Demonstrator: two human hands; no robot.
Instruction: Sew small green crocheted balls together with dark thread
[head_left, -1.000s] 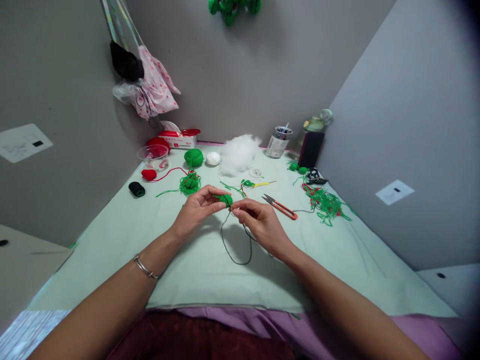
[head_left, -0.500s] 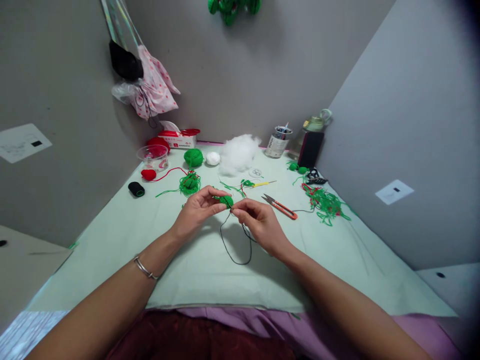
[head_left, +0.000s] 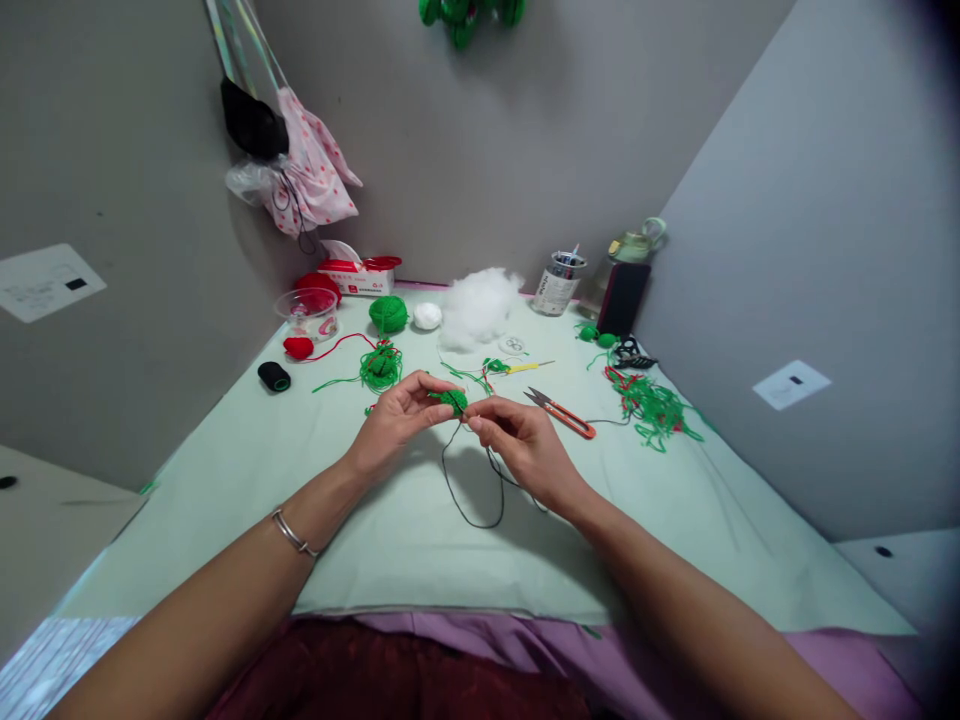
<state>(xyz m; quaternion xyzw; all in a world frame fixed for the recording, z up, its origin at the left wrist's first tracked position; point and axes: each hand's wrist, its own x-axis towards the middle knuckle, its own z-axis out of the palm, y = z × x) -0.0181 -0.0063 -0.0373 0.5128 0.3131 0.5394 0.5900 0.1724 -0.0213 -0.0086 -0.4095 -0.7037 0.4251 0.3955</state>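
Between the thumb and fingers of my left hand [head_left: 397, 415] is a small green crocheted piece [head_left: 453, 401] with a dark line of thread across it. My right hand [head_left: 525, 445] is pinched at the piece's right edge; whatever sits between its fingertips is too small to make out. A dark thread [head_left: 466, 522] hangs from there in a loop below both hands, with another strand running under my right hand. Just right of that hand lie orange-handled thread snips [head_left: 562, 412]. Behind the hands is a yellow-handled crochet hook [head_left: 525, 368] beside green yarn scraps.
White stuffing [head_left: 481, 308], a green yarn ball [head_left: 388, 314] and a clear plastic tub [head_left: 309, 315] stand at the back. A black thread spool [head_left: 274, 377] lies left. Tangled green and red yarn [head_left: 656, 405] lies right, near a phone [head_left: 624, 298] and a pen tin [head_left: 559, 283].
My hands keep nearly the same pose at the green piece. The strand below my right hand has shifted and now shows farther to the right.
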